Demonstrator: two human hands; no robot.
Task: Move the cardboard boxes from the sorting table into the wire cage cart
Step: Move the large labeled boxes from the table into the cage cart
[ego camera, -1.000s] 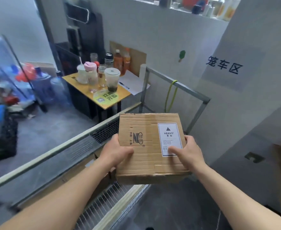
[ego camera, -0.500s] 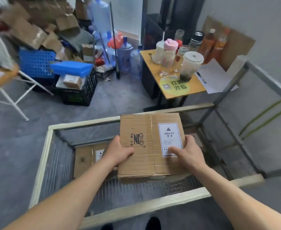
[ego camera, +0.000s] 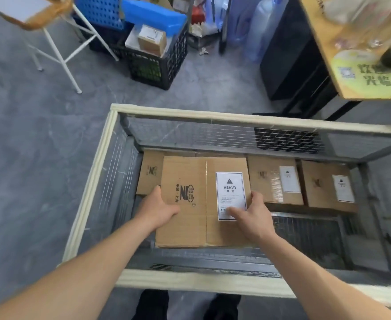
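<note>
I hold a flat cardboard box (ego camera: 196,176) with a white HEAVY label inside the wire cage cart (ego camera: 90,183), over its left part. My left hand (ego camera: 158,207) grips the box's left edge, thumb on top. My right hand (ego camera: 251,213) grips its right edge, thumb across the label. Three more labelled boxes lie on the cart floor along the far wall: one (ego camera: 149,173) partly hidden under the held box, one (ego camera: 274,181) in the middle, one (ego camera: 328,187) at the right.
The cart's pale padded rim (ego camera: 189,284) runs in front of my feet. A black crate (ego camera: 156,65) holding a small box stands on the grey floor beyond, beside a white-legged stool (ego camera: 58,51). A yellow-topped table (ego camera: 342,72) with drink cups overhangs the cart's far right.
I have leaned over the cart and lowered the box from above the rim down inside it. Both hands keep the same grip. Boxes on the cart floor have come into view.
</note>
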